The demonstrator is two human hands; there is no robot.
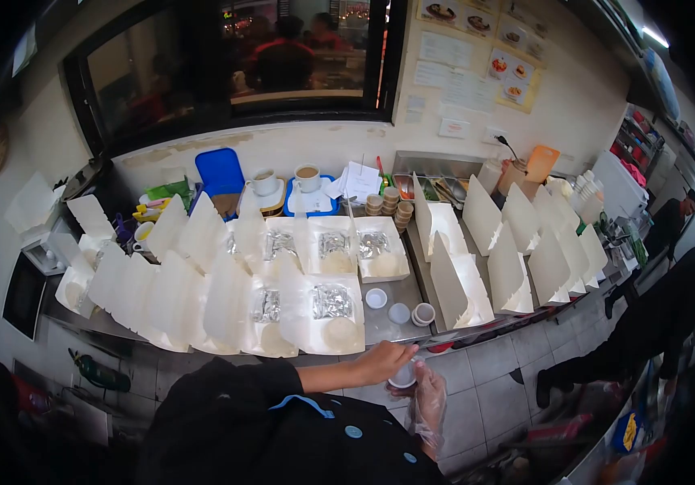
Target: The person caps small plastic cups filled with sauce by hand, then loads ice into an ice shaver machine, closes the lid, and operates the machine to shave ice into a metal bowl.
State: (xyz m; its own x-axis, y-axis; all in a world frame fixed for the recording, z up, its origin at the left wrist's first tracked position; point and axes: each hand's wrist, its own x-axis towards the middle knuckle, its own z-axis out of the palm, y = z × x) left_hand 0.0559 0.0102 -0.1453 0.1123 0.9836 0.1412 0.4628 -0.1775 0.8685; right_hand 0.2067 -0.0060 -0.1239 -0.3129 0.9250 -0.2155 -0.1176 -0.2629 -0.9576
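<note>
In front of my body, both hands meet at a small white plastic cup. My right hand, in a clear plastic glove, is closed around its near right side. My left hand is bare, its fingers pressed together at the cup's far rim; the fingertips partly cover it. On the counter edge just beyond are a small white cup, a flat whitish disc or lid and a short stack of cups. Left of these, an open white meal box holds a foil-wrapped pack and a pale round item.
Rows of open white boxes with upright lids line the counter both sides. Behind stand mugs on blue trays, stacked brown cups and a recessed metal container with utensils. Another person is at the right.
</note>
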